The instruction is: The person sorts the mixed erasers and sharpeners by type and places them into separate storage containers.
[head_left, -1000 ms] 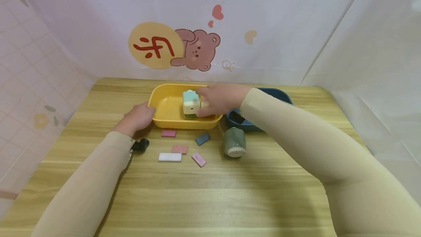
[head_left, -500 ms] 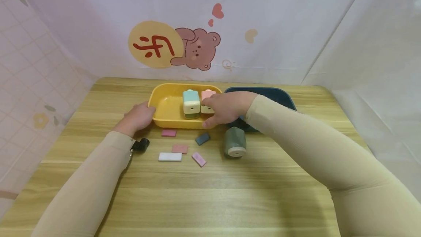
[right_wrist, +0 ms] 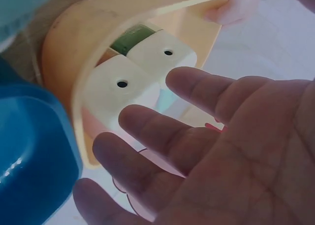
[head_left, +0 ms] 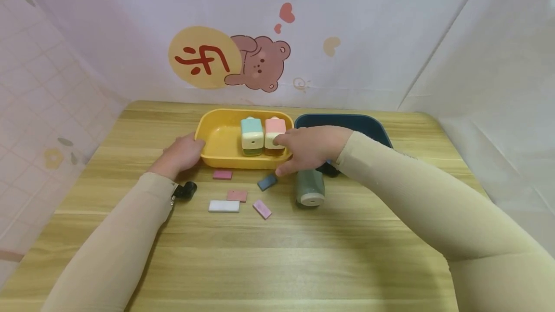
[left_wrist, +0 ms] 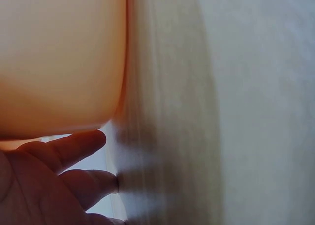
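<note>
My left hand grips the left rim of the yellow bin, thumb over the edge and fingers outside. In the left wrist view, fingers lie against the bin's wall. Inside, on the right, a teal-and-cream pencil sharpener and a pink-and-cream pencil sharpener stand side by side, holes facing me. My right hand hovers over the bin's right end, fingers spread and holding nothing. Below it a grey-green pencil sharpener rests on the table, partly hidden by the hand.
A dark blue bin stands against the yellow bin's right side, partly behind my right arm. In front lie a blue eraser, a white eraser and several pink erasers. A cloth backdrop hangs behind the table.
My right hand has let go of the pink pencil sharpener and drawn back to the right and toward me. The left hand stays on the yellow bin's rim.
</note>
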Demonstrator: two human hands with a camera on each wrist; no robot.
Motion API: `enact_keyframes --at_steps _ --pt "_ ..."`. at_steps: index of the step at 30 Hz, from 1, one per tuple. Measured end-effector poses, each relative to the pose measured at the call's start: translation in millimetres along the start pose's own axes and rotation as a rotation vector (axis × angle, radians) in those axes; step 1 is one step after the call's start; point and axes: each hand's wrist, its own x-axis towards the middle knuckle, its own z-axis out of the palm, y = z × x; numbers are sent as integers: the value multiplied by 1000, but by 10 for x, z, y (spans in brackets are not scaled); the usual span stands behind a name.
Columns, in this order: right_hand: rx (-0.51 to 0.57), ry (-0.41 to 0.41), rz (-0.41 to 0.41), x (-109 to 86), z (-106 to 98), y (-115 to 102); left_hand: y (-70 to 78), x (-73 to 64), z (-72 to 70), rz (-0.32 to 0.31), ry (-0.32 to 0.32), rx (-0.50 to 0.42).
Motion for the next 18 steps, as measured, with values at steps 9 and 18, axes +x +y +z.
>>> enact_keyframes --at_steps 9,18 --pt "39 -2 -45 -65 142 7 -15 5 5 -4 2 2" --pt "-1 6 -37 -109 218 -3 -10 12 5 -3 7 5"
